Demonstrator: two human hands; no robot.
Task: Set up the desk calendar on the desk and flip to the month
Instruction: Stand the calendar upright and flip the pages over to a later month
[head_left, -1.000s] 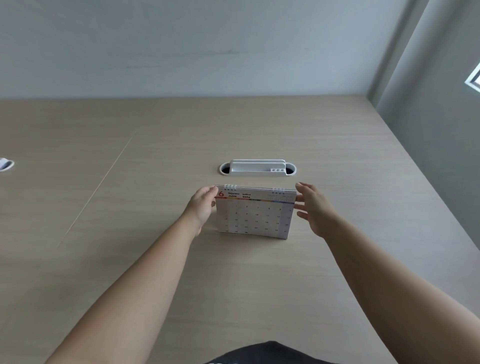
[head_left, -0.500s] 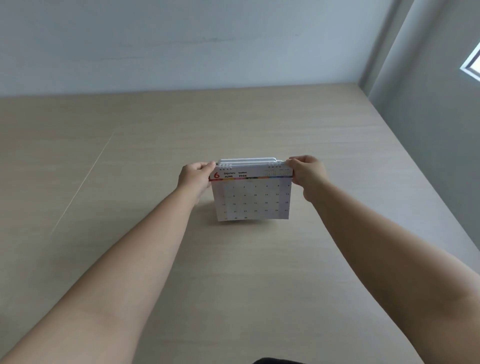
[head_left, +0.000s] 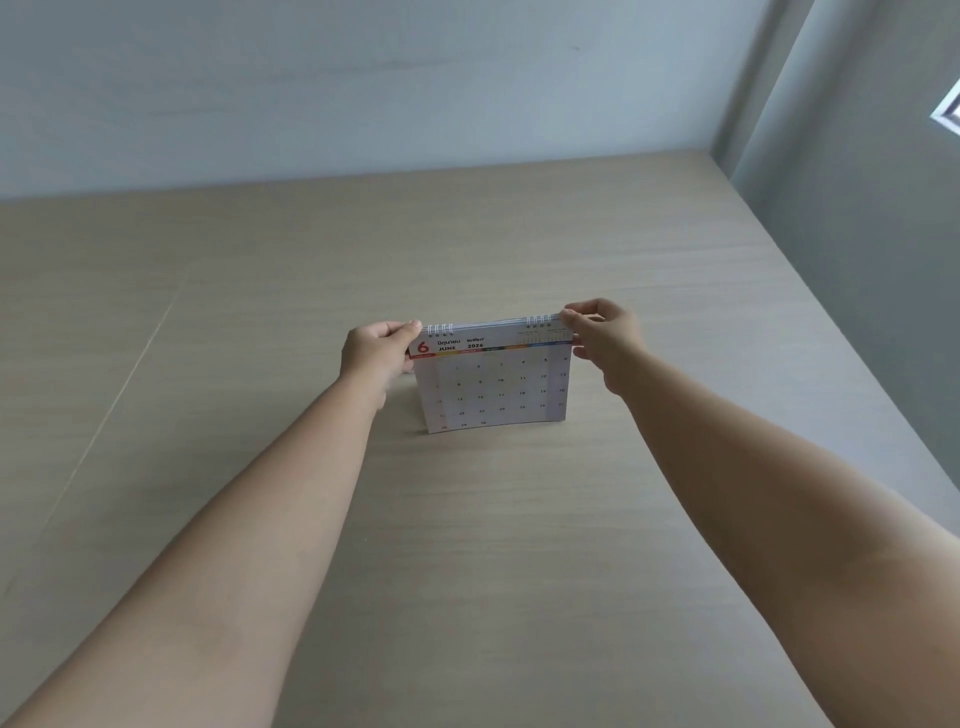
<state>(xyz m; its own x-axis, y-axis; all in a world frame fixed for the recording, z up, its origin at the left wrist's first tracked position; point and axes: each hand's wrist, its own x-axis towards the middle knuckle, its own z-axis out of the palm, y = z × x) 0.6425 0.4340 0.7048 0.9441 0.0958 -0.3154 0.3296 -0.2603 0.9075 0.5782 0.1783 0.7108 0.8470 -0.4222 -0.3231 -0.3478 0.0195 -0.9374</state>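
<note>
You pinched the desk calendar (head_left: 492, 378) at its two top corners, left hand (head_left: 378, 353) and right hand (head_left: 602, 335) closed on the spiral edge, keeping it upright mid-desk (head_left: 519, 545), well off every edge, June facing you, probably to square it.

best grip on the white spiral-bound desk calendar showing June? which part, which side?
Probably the two top corners, pinched from the outer sides, as both hands do now: left hand at the left corner, right hand at the right. The white spiral-bound desk calendar stands roughly upright on the pale wooden desk, and its wire loops sit inboard of the corners, so the ends are free and the page face stays uncovered.
</note>
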